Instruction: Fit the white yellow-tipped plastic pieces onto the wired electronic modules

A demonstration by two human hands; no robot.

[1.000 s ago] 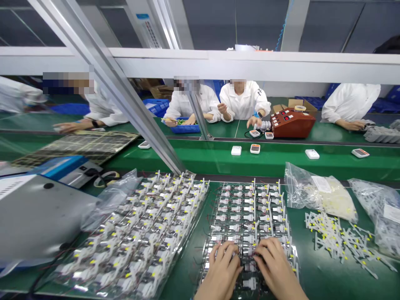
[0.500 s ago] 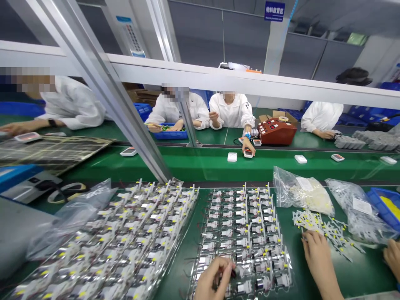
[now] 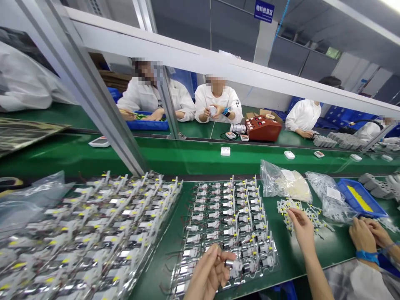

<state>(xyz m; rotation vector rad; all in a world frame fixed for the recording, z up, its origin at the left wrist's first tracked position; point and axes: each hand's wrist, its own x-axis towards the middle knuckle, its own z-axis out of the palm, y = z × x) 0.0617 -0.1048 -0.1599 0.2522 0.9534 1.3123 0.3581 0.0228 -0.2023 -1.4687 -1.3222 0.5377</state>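
Observation:
My left hand [image 3: 211, 271] is closed, palm partly turned up, over the near end of the middle clear blister tray [image 3: 275, 266]. At its fingertips is a small silver motor with a white gear housing [image 3: 236, 268]. Rows of similar motors fill that tray, some with white sticks standing on them. My right hand [image 3: 301, 229] reaches into a loose pile of white plastic sticks with yellow ends [image 3: 317, 218]. Its thumb and fingers come together over the pile; whatever lies between them is too small to make out.
A larger tray of motors [image 3: 103, 233] lies to the left. Behind the pile are clear plastic bags [image 3: 300, 187] and a blue bin [image 3: 343, 187]. A co-worker's hands [image 3: 364, 235] are close on the right. A metal post [image 3: 103, 96] rises before the green conveyor [image 3: 200, 156].
The view has swung to the right. My left hand has turned its palm up, bringing the motor into sight at its fingertips. My right hand's fingers have drawn together over the stick pile.

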